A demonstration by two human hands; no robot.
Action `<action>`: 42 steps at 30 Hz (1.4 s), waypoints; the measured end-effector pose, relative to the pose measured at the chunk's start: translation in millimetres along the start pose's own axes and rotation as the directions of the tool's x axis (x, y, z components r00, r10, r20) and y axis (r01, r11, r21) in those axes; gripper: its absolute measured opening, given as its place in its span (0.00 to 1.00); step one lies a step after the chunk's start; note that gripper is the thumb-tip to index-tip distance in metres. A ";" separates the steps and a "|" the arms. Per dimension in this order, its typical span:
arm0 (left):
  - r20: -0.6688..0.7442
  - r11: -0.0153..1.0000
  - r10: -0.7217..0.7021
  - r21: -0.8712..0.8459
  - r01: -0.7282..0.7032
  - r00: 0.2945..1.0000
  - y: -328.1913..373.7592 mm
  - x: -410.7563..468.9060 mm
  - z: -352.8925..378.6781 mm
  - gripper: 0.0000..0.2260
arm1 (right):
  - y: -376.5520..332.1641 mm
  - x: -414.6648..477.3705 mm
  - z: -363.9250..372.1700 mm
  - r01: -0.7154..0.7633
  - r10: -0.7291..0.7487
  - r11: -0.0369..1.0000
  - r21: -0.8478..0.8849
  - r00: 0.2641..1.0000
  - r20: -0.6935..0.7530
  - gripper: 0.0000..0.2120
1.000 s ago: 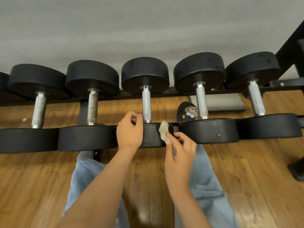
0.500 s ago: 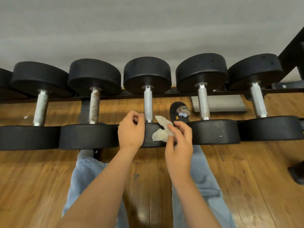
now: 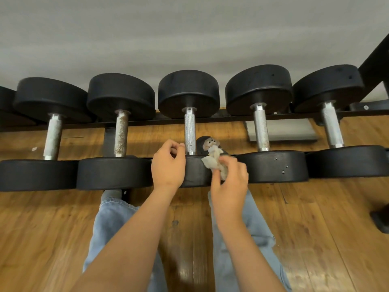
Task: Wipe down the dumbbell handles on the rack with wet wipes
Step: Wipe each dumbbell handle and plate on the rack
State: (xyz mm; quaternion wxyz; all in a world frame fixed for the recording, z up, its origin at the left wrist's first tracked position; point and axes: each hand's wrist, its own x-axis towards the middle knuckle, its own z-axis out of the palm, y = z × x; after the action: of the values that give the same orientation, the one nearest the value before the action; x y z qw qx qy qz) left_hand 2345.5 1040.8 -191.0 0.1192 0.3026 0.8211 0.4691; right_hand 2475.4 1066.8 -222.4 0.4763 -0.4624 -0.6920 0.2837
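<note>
- Wet wipe point(image 3: 213, 163): crumpled and grey-stained. It sits against the top edge of the near head of the middle dumbbell point(image 3: 196, 175), at about four o'clock from the foot of the middle handle point(image 3: 190, 131). It is not on the bar.
- Right hand point(image 3: 229, 184): fingertips and thumb pinch the wipe. The hand is blurred, so the finer finger positions cannot be told.
- Left hand point(image 3: 168, 167): at eight o'clock from the handle's foot, fingers curled over the near head's edge, apparently steadying it.
- Step in hand, as judged: the wipe is poised for the middle handle, and contact with the bar is not yet made.
- Next move, as judged: carry the wipe toward twelve o'clock, wrap it round the knurled bar and run its length. The knurling may snag it.
- Surroundings: the rusty handle point(image 3: 121, 135) stands at nine o'clock on the rack point(image 3: 294, 115). A slipper point(image 3: 203, 142) lies on the floor just beyond the wipe.
</note>
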 end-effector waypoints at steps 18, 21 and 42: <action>-0.002 1.000 0.009 0.004 -0.009 1.000 3.2 -1.1 -0.9 0.10 | 6.1 -38.6 3.7 -0.067 0.014 0.991 0.115 0.912 0.410 0.24; 0.000 1.000 0.004 -0.004 -0.004 1.000 2.4 -2.7 -1.2 0.10 | 14.2 -45.9 -2.5 -0.126 0.042 0.979 0.158 0.893 0.448 0.24; -0.004 1.000 0.011 0.023 -0.011 1.000 2.6 -1.3 -1.1 0.08 | 54.6 -17.5 2.4 -0.368 0.163 0.899 0.236 0.784 0.599 0.51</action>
State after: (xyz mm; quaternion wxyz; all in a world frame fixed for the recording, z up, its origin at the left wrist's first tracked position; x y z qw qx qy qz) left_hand 2347.1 1040.2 -188.3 0.1114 0.3074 0.8249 0.4611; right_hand 2495.4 1073.4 -275.8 0.2769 -0.3620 -0.6684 0.5879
